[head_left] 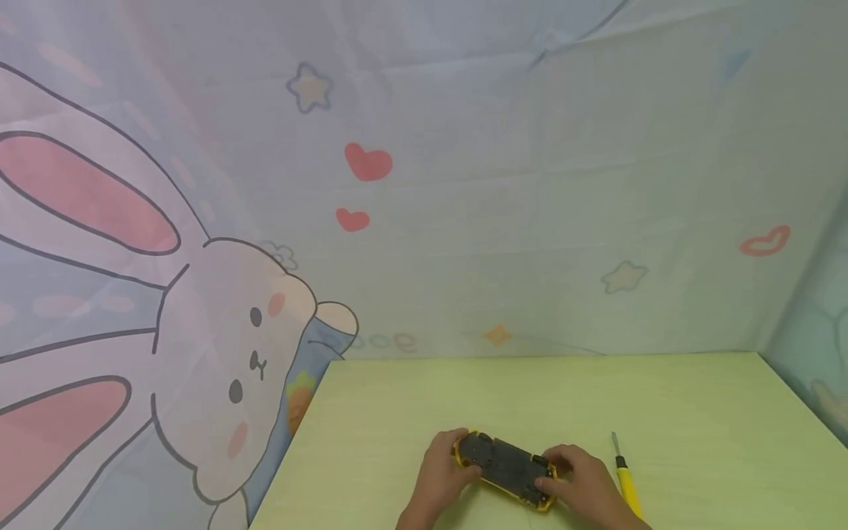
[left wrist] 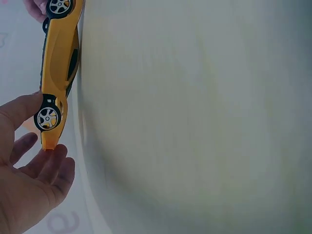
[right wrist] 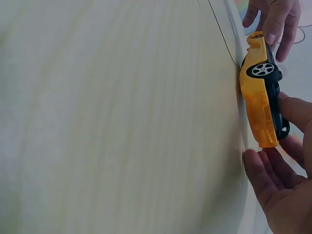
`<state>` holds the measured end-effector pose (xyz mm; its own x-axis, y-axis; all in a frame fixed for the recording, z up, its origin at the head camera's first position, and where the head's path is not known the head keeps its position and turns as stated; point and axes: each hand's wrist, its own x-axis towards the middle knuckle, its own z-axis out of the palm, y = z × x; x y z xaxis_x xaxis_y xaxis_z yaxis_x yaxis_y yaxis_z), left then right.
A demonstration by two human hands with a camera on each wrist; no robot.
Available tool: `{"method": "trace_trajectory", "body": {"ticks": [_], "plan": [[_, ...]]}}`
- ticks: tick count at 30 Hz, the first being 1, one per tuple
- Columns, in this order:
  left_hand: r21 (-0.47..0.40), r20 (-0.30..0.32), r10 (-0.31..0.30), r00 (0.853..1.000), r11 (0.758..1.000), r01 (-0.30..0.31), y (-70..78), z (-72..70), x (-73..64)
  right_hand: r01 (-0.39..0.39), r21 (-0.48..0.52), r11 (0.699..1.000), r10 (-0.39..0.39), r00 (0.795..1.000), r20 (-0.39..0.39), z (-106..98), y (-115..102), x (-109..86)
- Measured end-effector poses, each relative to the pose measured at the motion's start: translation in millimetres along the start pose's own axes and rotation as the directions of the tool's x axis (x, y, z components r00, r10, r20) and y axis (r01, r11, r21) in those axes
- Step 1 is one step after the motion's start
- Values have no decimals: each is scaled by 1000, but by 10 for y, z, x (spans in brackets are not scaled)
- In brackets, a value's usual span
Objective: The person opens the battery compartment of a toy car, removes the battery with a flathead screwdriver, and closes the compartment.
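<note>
A yellow toy car (head_left: 506,469) lies upside down between the two hands, its black underside facing up in the head view. My left hand (head_left: 440,471) holds one end of it, thumb on the underside and fingers around the yellow edge. At the opposite end, my right hand (head_left: 583,482) grips the car with its thumb on the underside too. Side-on in the left wrist view, the toy car (left wrist: 61,63) shows its silver-spoked wheels. To the right of the right hand, a screwdriver (head_left: 626,482) with a yellow and black handle lies on the table.
The pale yellow-green table (head_left: 397,397) extends beneath the hands. Behind it hangs a light cloth backdrop (head_left: 530,184) printed with hearts, stars and a large rabbit (head_left: 218,353) at the left.
</note>
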<state>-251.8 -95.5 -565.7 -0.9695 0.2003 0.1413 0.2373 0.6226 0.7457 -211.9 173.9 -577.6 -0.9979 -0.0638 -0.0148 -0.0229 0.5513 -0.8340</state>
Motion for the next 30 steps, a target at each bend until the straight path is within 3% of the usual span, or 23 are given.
{"method": "trace_trajectory", "body": {"ticks": [5,14,22,30], "plan": [[-37,21,-16,1000,999,17,39,8,22,123,52,991,-127,989,79,-41,53,-1],[-4,25,-31,999,1000,31,71,56,89,159,71,985,-168,973,161,-61,41,65],[7,12,-118,993,993,117,118,156,202,144,28,989,-146,976,159,-81,9,114],[19,-1,-152,988,988,152,177,226,230,95,-13,995,-92,983,159,-84,-19,186]]}}
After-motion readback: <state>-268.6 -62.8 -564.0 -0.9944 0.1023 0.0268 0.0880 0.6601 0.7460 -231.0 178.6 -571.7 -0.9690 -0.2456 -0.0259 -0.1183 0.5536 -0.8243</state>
